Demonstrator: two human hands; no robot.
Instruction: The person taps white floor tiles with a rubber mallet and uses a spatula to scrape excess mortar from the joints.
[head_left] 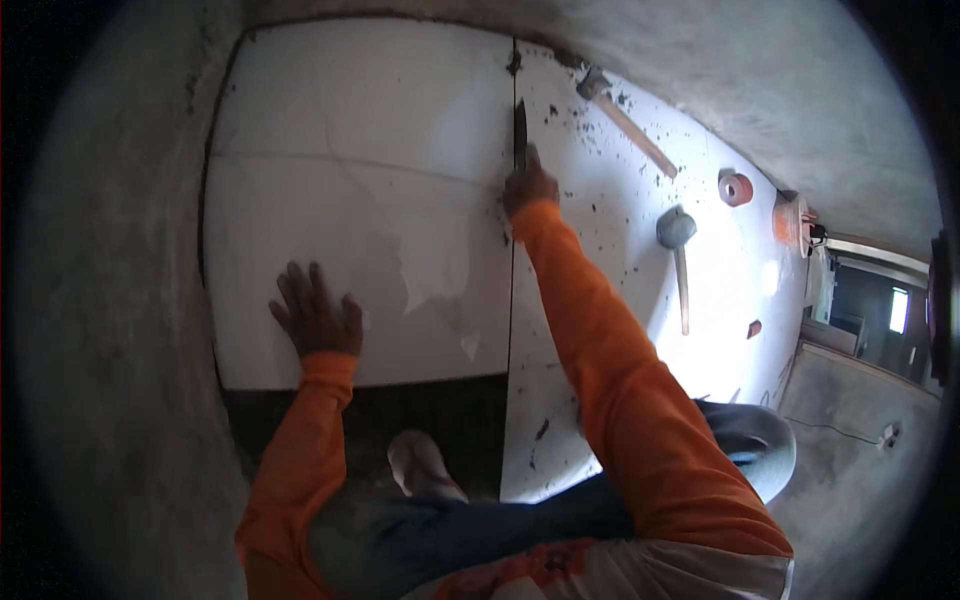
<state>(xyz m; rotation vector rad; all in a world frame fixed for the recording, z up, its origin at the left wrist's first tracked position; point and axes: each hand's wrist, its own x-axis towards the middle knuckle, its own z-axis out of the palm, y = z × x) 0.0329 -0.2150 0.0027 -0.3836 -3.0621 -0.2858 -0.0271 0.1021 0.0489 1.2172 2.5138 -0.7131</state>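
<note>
My left hand (315, 315) lies flat with its fingers spread near the front left of a large white tile (350, 230). Over the narrow dark joint at that tile's right edge, my right hand (531, 190) grips a tool with a dark, pointed blade (520, 128). The blade points away from me along the joint and shows nearly edge-on, so I cannot tell whether it is a trowel or a knife. Its handle is mostly hidden in my fingers. To the right of the joint lies another white tile surface (570, 205), specked with dark crumbs.
A wooden-handled hammer (635, 135), a grey-headed mallet (678, 235), a reddish roll (736, 189) and a small reddish piece (754, 329) lie on the right. An orange-and-white bucket (792, 225) stands farther right. Dark bare floor (360, 415) borders the left tile's near edge, beside my foot (415, 460).
</note>
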